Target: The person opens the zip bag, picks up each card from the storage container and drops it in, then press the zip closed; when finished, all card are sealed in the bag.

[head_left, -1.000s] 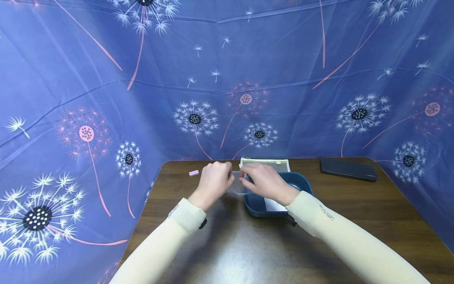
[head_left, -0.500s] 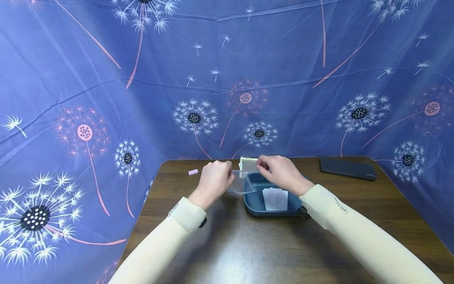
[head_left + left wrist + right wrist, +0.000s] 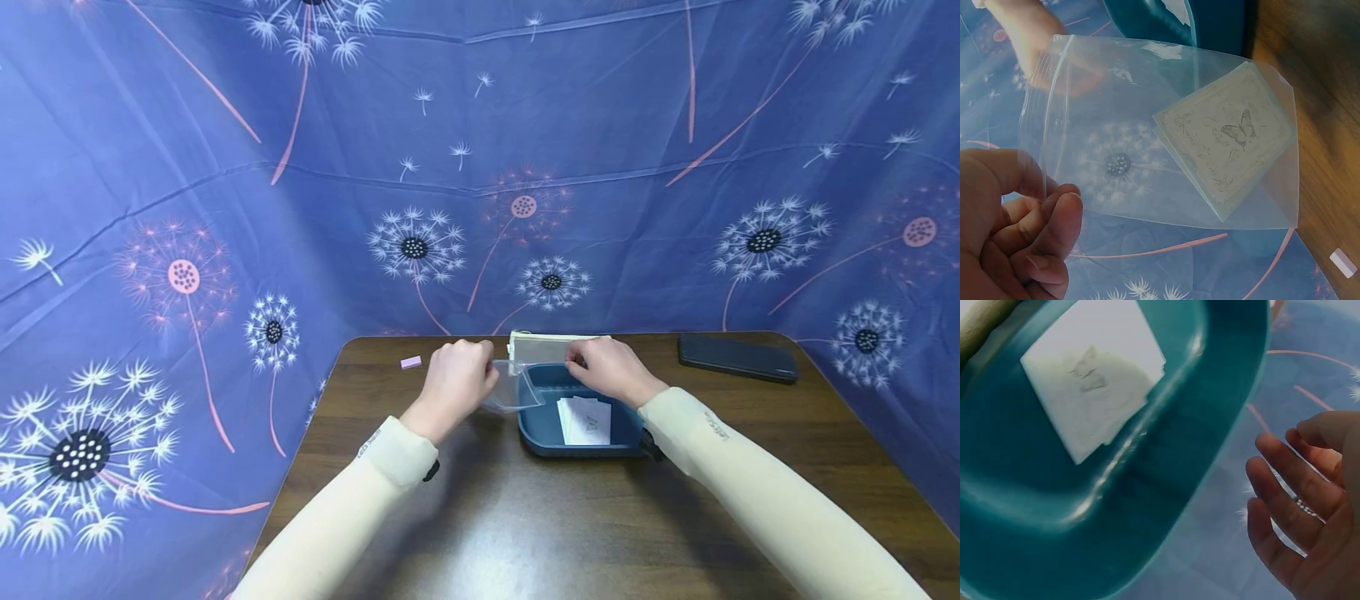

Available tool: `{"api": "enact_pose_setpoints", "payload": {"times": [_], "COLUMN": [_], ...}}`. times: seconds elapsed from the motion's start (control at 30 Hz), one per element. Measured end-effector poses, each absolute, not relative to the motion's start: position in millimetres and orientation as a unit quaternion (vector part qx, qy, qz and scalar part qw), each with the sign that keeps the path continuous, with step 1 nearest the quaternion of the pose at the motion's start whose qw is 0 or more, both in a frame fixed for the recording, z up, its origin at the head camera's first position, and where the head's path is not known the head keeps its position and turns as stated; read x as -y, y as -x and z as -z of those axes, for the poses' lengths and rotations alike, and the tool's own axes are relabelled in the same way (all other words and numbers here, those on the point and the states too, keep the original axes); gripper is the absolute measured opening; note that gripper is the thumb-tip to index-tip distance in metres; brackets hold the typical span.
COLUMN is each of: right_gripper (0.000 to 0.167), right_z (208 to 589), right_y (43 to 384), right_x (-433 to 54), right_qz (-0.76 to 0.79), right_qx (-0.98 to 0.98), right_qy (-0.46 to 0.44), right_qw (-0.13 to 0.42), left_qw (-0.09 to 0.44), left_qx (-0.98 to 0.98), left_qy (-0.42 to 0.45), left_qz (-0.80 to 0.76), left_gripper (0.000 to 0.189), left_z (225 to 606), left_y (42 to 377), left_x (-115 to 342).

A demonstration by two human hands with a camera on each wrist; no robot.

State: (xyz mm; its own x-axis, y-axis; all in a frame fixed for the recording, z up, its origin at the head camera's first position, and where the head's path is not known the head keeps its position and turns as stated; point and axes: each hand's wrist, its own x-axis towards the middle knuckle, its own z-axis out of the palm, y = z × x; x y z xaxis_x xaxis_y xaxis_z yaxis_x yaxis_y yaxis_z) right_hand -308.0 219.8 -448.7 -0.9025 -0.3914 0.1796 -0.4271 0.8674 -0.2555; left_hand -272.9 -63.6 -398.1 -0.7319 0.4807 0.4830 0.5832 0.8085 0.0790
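My left hand (image 3: 459, 379) pinches a clear zip bag (image 3: 1110, 112) near its zip edge. Inside the bag, at its closed end, are pale cards (image 3: 1235, 134) with a butterfly print. To the right of the bag stands a dark blue-green tray (image 3: 542, 427), where a few white cards (image 3: 588, 423) lie slightly fanned. My right hand (image 3: 611, 371) is over the tray's far right part. In the right wrist view its fingers (image 3: 1291, 469) are loosely bent, with nothing visible between them.
A mesh zip pouch (image 3: 536, 348) lies behind the tray, partly hidden by it and my right hand. At the back right is a black case (image 3: 737, 358). A small pink block (image 3: 410, 362) sits at the back left. A patterned cloth hangs around the brown table (image 3: 420, 533).
My right hand has moved right, away from the bag and left hand, uncovering the cards in the tray. The left hand stays almost still with the bag.
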Motion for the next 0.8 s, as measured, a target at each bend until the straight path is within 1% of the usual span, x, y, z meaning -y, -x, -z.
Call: {"api": "enact_pose_setpoints", "payload": {"times": [0.43,0.6,0.7,0.8], "right_gripper": [0.007,0.006,0.012,0.028], "right_z": [482,490,493,495], "right_y": [318,319,318,317], "right_x": [-241,-245,-246,-247], "right_qz": [-0.097,-0.086,-0.071,-0.053], "right_qx": [0.979,0.981,0.981,0.981], "right_qy": [-0.175,-0.163,-0.161,-0.157], "right_qw": [-0.028,-0.066,-0.088,-0.105], "left_qw": [0.220,0.228,0.230,0.230], "left_qx": [0.924,0.923,0.922,0.921], "left_qy": [0.290,0.288,0.288,0.291], "left_qz": [0.116,0.115,0.115,0.117], "left_gripper": [0.033,0.033,0.032,0.031], "left_z": [398,399,400,400], "left_y": [270,270,270,270], "left_x": [64,64,65,65]}}
